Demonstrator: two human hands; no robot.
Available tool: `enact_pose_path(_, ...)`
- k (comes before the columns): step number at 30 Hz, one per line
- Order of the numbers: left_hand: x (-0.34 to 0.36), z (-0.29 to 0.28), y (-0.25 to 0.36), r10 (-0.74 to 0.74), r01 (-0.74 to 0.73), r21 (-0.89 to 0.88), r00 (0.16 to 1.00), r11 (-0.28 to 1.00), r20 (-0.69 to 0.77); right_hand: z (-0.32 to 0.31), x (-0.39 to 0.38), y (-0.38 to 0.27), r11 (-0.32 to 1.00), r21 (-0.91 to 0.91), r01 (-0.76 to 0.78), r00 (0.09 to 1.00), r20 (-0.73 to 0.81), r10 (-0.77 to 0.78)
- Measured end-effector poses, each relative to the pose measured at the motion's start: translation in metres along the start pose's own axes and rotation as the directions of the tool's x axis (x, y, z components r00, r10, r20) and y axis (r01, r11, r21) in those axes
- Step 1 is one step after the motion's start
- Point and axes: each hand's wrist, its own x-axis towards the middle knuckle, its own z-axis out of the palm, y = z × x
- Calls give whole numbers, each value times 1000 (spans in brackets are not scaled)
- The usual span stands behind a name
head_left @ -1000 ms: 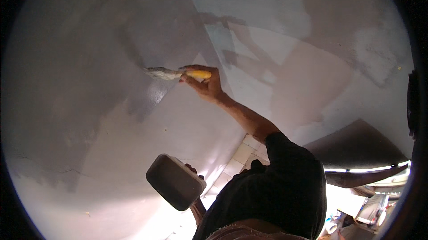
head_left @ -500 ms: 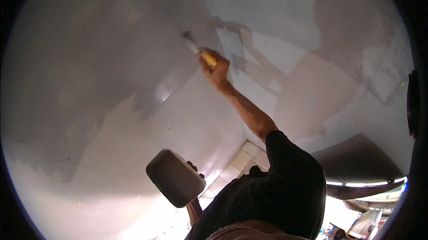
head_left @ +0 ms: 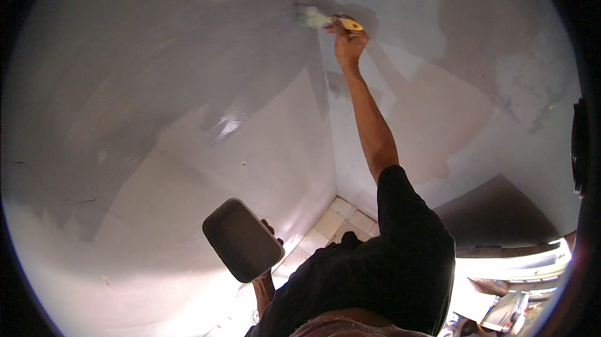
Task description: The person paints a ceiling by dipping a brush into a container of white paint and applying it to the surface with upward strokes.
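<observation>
My right hand [head_left: 347,42] grips a paintbrush [head_left: 351,25] by its yellow handle, arm raised high. The brush's pale, motion-blurred bristles are at the upper part of the corner where the left wall [head_left: 125,86], streaked with darker wet-looking grey, meets the paler right wall [head_left: 407,105]. Lower down, my left hand [head_left: 269,229] holds a rounded rectangular container [head_left: 241,237] with a dark face toward the camera; most of that hand is hidden behind it.
Square pale tiles [head_left: 328,224] show at the bottom of the corner. A dark angular panel [head_left: 494,212] is at the lower right, with bright light and cluttered objects [head_left: 507,312] beyond it. A black object [head_left: 578,146] sits at the far right rim.
My right hand and brush have moved up and rightward, from the middle of the left wall to the corner. My left hand and container have shifted slightly up and left.
</observation>
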Motion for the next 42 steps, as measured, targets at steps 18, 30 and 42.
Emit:
enact_pose_path(18, 14, -3, -28, -47, 46, 133, 999, 990, 3, 29, -57, -37, 998, 0, -67, 902, 428, 60)
enact_pose_path(30, 8, -15, -34, 35, -35, 20, 999, 999, 20, -30, -83, -103, 983, 35, -182, 955, 244, 168)
enact_pose_path(42, -16, -36, -54, 248, -231, -235, 967, 944, 48, 30, -222, -250, 972, -203, -118, 120, 969, 217)
